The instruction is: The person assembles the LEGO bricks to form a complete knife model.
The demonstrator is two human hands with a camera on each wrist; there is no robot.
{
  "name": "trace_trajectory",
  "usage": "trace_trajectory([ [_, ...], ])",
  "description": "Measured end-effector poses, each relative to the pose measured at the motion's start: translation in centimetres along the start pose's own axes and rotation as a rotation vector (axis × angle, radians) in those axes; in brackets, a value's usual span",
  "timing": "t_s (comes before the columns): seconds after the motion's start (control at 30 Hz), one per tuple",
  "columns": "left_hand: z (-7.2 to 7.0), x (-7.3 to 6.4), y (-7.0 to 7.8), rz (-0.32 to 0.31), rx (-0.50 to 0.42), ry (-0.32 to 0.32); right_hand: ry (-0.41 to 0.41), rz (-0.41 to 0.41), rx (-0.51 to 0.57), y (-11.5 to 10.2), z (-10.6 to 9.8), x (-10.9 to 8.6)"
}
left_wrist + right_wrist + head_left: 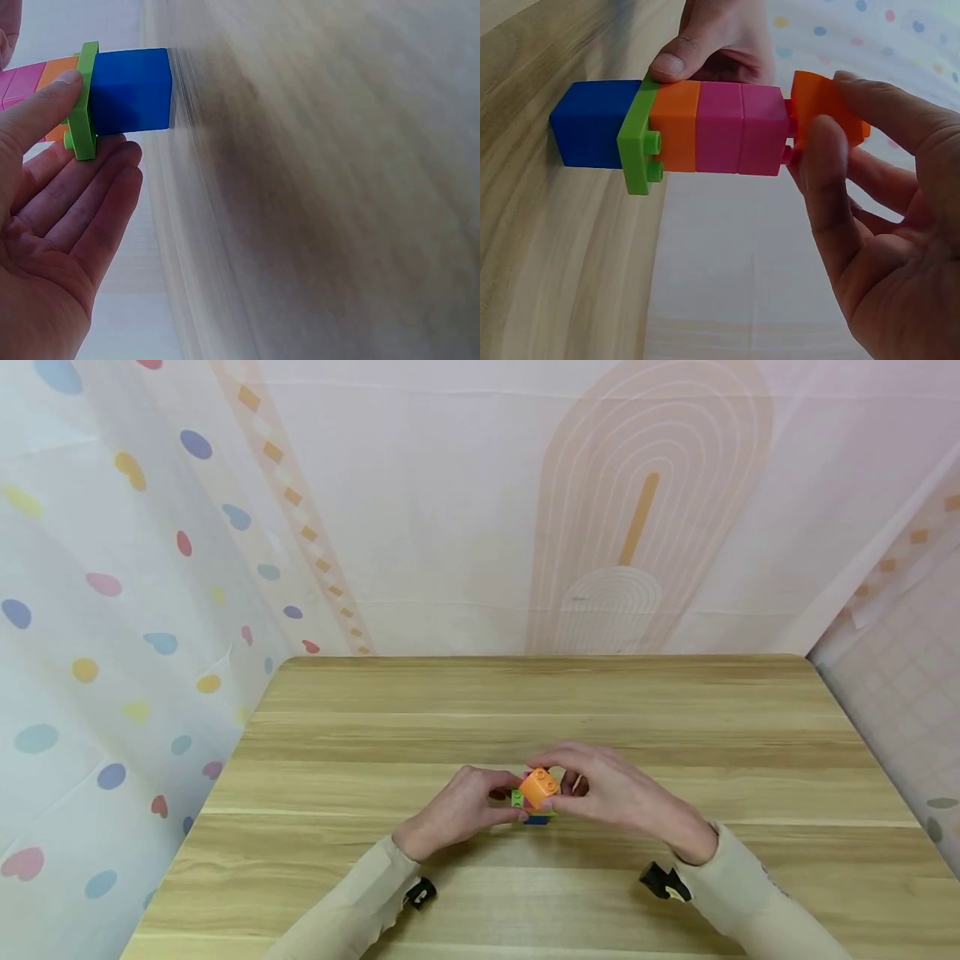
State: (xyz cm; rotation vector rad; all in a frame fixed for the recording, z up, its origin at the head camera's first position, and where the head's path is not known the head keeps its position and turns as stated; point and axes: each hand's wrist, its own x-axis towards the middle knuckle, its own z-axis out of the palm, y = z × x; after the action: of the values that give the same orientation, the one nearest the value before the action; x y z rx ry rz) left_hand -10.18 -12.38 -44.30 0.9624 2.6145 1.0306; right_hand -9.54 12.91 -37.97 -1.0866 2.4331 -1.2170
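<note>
A toy brick tower stands upright on the table: a blue brick at the bottom, a wider green plate, an orange brick, then pink bricks with studs on top. My left hand pinches the tower at the green plate, thumb on its near side in the left wrist view. Between thumb and fingers, my right hand holds an orange curved brick at the tower's top. This brick sits tilted against the pink studs, some of which still show in the right wrist view.
The wooden table extends around both hands, its back edge against a patterned curtain. Black wrist devices show by the left sleeve and the right sleeve.
</note>
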Motion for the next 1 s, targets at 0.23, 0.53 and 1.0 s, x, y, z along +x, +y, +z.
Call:
trace_trajectory([
  [0.23, 0.1, -0.1, -0.1, 0.013, 0.008, 0.008, 0.128, -0.008, -0.078, 0.3, 0.2, -0.2],
  [0.53, 0.0, -0.1, -0.1, 0.004, 0.007, 0.004, 0.189, 0.005, -0.143, 0.7, 1.0, 0.2],
  [1.0, 0.1, -0.1, -0.2, 0.009, 0.015, 0.002, 0.269, -0.182, -0.291, 0.8, 1.7, 0.2],
])
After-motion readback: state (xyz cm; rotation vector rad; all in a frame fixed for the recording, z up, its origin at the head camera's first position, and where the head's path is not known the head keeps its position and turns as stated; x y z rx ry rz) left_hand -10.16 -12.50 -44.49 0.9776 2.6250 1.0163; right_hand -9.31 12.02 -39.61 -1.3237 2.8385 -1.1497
